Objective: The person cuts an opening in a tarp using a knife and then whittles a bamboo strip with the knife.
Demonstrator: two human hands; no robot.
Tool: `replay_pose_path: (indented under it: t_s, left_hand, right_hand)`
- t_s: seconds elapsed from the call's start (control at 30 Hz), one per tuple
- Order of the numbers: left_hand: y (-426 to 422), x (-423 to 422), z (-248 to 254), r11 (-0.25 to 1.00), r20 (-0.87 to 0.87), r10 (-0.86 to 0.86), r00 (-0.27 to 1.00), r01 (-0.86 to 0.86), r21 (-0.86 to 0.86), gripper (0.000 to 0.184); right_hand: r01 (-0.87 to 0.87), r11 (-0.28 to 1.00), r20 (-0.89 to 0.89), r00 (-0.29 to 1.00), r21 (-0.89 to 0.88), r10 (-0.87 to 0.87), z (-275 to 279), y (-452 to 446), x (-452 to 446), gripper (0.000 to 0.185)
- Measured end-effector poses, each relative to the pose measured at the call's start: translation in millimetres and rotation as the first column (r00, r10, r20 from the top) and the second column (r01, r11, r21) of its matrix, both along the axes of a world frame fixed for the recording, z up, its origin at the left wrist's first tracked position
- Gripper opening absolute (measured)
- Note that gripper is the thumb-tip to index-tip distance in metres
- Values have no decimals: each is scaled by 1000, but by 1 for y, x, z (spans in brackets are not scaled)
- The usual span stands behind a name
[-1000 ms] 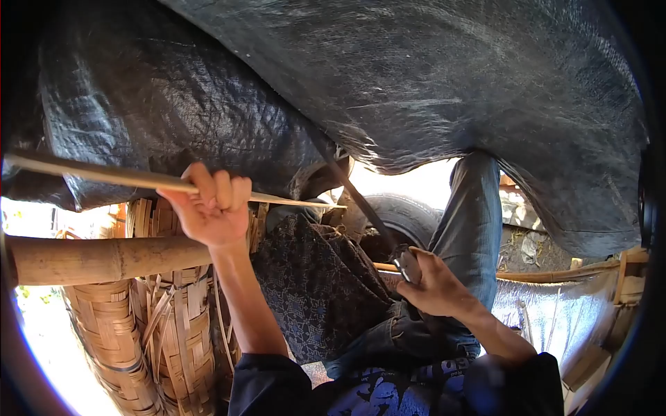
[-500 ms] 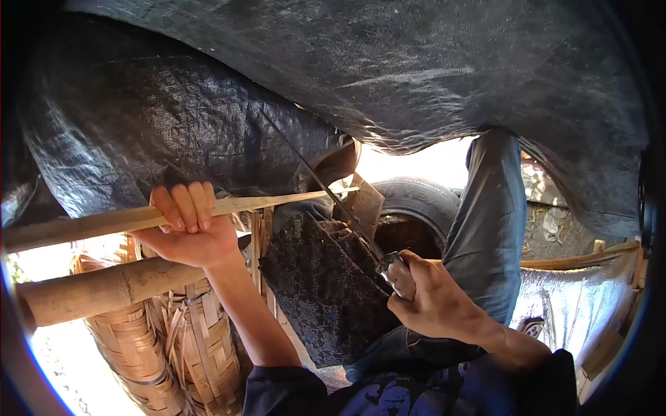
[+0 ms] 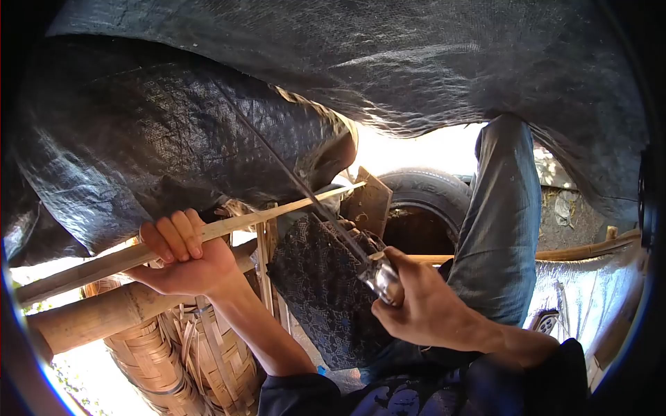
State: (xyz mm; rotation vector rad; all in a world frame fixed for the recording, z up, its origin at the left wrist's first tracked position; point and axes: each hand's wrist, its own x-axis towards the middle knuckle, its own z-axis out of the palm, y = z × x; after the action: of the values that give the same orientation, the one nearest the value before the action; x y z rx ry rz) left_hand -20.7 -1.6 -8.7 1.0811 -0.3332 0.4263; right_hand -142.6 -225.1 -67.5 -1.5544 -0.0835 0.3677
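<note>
My left hand [image 3: 184,253] has its fingers wrapped round a long pale bamboo strip [image 3: 250,220], which slants up to the right and narrows to a pointed tip. My right hand [image 3: 433,301] grips the shiny metal handle [image 3: 384,279] of a long, thin dark blade [image 3: 277,161]. The blade points up and left and crosses the strip near its narrow end. Beneath them a dark patterned cloth [image 3: 322,291] lies over my lap. Part of the handle is hidden by my right fingers.
A thick bamboo pole [image 3: 104,317] runs below the strip at left, above woven bamboo baskets [image 3: 149,360]. A tyre [image 3: 433,187] stands beyond my knee, beside a wooden block [image 3: 368,204]. Black plastic sheeting [image 3: 416,62] hangs overhead. Silvery sheeting [image 3: 590,291] lies at right.
The strip's left end has dropped, so it now slants more steeply. My right hand has moved slightly down and left, and the blade now reaches further up and left, crossing the strip.
</note>
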Motion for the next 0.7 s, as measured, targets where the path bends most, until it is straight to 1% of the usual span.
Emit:
replay_pose_path:
  t_s: [0.03,0.1,0.13,0.17,0.23,0.27,0.3,0.37,0.4,0.43,0.47,0.5,0.57,0.6,0.63,0.67,0.7]
  left_hand:
    - [-2,0,0,1000,6,-1,1000,1,0,59]
    - [-4,2,1,1000,15,-2,1000,2,4,59]
    - [-6,3,2,1000,-16,16,1000,-16,8,59]
    - [-7,3,2,999,-45,34,998,-33,9,59]
    - [-3,3,2,999,-19,36,999,-36,3,59]
    - [-1,1,1,999,-3,50,999,-50,0,59]
    - [2,0,0,998,-12,56,998,-56,1,59]
    - [5,2,1,999,-11,-51,999,51,-13,62]
    - [3,3,2,999,-8,-47,999,47,-17,62]
    - [2,4,3,991,-14,-130,991,130,-14,64]
    - [1,5,4,977,-22,-212,977,212,-9,67]
    - [2,6,5,978,-21,-207,978,207,-5,67]
    - [5,8,5,956,-36,-285,958,286,66,71]
    - [9,11,6,945,-41,-314,948,317,78,72]
    - [2,11,8,947,-35,-309,950,311,78,72]
    - [-10,12,10,991,-48,-86,995,90,98,72]
    - [-16,12,12,984,-58,142,988,-135,119,72]
  right_hand:
    - [-1,1000,0,1000,-2,1,-4,3,-2,29]
    - [-106,992,-183,976,75,118,-25,19,-11,36]
    - [-168,985,-294,941,32,170,-39,25,-13,30]
    - [-166,986,-291,942,31,168,-52,28,-13,30]
    - [-33,996,-252,968,-84,11,-62,28,-4,30]
    - [-47,986,-259,966,-162,3,-63,23,-3,29]
    - [-54,985,-268,963,-161,9,-56,20,-2,29]
    - [39,994,-58,997,-104,-46,-38,13,1,26]
    - [-123,992,-170,978,-18,118,-18,5,9,23]
    - [-129,991,-169,978,-19,124,-6,4,12,23]
    - [-142,988,-178,973,55,149,3,5,14,22]
    - [-152,980,-185,967,131,175,7,6,15,21]
    - [-151,978,-147,974,141,172,5,8,14,21]
    - [-129,988,-118,983,89,139,-1,8,11,22]
    - [-105,994,-86,990,35,108,-7,9,7,22]
    - [-78,996,-102,991,44,82,-11,10,2,24]
    - [-83,996,-95,992,42,87,-15,10,-3,24]
